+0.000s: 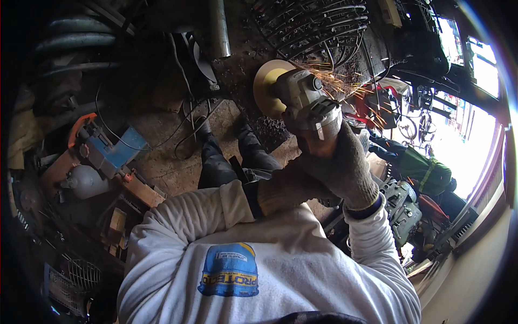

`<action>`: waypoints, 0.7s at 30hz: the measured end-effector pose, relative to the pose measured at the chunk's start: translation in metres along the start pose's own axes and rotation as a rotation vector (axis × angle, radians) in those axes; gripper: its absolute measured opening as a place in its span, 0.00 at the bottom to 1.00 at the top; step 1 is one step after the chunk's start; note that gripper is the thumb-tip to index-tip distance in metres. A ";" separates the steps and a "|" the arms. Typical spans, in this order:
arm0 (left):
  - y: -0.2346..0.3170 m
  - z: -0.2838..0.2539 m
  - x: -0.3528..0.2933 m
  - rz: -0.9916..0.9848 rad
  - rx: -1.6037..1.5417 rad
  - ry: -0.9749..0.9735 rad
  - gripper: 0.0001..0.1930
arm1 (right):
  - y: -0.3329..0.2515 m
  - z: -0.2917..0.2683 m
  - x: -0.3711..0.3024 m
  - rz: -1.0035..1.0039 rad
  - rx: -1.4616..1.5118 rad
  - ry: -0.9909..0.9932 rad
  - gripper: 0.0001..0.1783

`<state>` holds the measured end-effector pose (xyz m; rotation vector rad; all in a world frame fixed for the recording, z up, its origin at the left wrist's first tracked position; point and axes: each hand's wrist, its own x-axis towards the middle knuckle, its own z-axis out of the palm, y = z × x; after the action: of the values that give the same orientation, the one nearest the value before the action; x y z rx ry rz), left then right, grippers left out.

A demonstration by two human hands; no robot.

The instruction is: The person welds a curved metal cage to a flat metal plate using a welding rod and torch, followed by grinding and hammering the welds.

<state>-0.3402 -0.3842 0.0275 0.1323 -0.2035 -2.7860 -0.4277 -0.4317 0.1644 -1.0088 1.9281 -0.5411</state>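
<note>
An angle grinder [313, 102] with a pale yellow round disc [264, 92] is held up in front of my chest. My right hand [353, 170], in a grey work glove, is closed around the grinder's body. Crossing below it, my left hand [294, 186], in a darker glove, is closed at the rear of the grinder, its fingers partly hidden. Orange sparks [345, 81] stream to the right from beside the disc. Just beyond the disc are dark curved metal bars [318, 27]; the exact point of contact is hidden behind the grinder.
A grey metal pipe [219, 29] stands at the top. Cables [181, 129] trail over the floor at left, near a blue and orange machine [116, 151] and a light grey tank [89, 182]. At right are a person in a green vest [429, 173] and a grey-green machine [399, 210].
</note>
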 end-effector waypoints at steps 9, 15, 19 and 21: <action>-0.002 -0.006 0.005 -0.289 -0.693 0.101 0.23 | 0.003 -0.005 0.003 0.018 -0.107 -0.112 0.41; -0.004 -0.004 0.004 -0.049 -0.053 0.068 0.21 | 0.001 -0.004 0.004 0.026 -0.074 -0.079 0.43; -0.014 -0.005 0.010 -0.052 -0.065 0.168 0.20 | -0.006 -0.005 0.005 0.056 -0.164 -0.098 0.43; -0.001 0.002 0.006 -0.007 0.126 0.121 0.22 | -0.005 -0.004 0.005 0.107 -0.168 -0.107 0.43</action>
<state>-0.3465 -0.3848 0.0290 0.3317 -0.3489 -2.7604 -0.4308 -0.4393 0.1678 -1.0110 1.9429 -0.2627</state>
